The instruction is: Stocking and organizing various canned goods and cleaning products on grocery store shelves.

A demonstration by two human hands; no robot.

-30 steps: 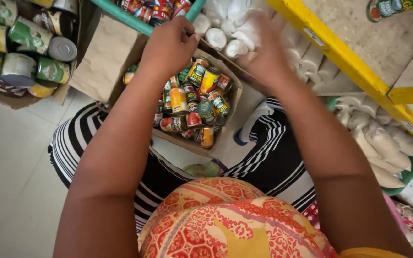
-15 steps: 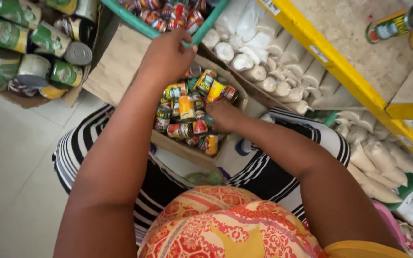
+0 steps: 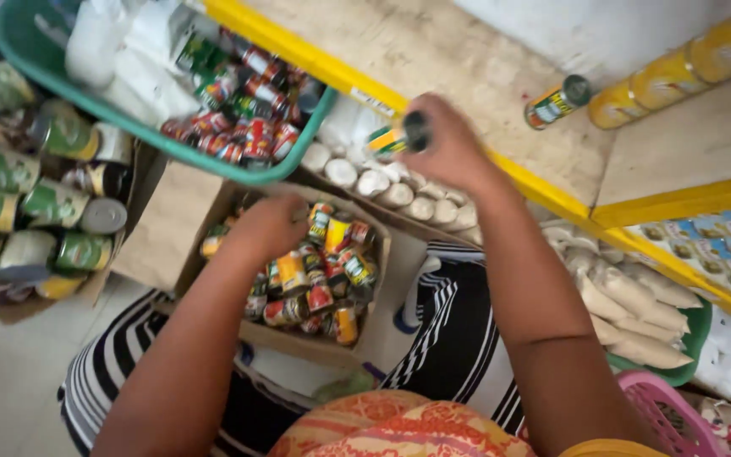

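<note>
My right hand point(image 3: 448, 148) is raised over the yellow edge of the shelf point(image 3: 467, 59) and is shut on a small tin can point(image 3: 399, 139) with a green and yellow label. My left hand point(image 3: 271, 227) reaches down into a cardboard box point(image 3: 372, 326) packed with several small colourful cans point(image 3: 319, 283); its fingers rest among them and I cannot tell whether it grips one. One small can point(image 3: 557, 101) lies on its side on the bare shelf board.
A green plastic basket point(image 3: 61, 93) with small red cans and white bags sits at the upper left. Larger green-labelled cans point(image 3: 35, 203) fill a box at left. White bagged goods point(image 3: 382, 182) lie behind the box, and a pink basket point(image 3: 657, 415) is at lower right.
My right hand has lifted out of the box with a can and risen to the shelf edge. My left hand has dropped from the basket rim into the box.
</note>
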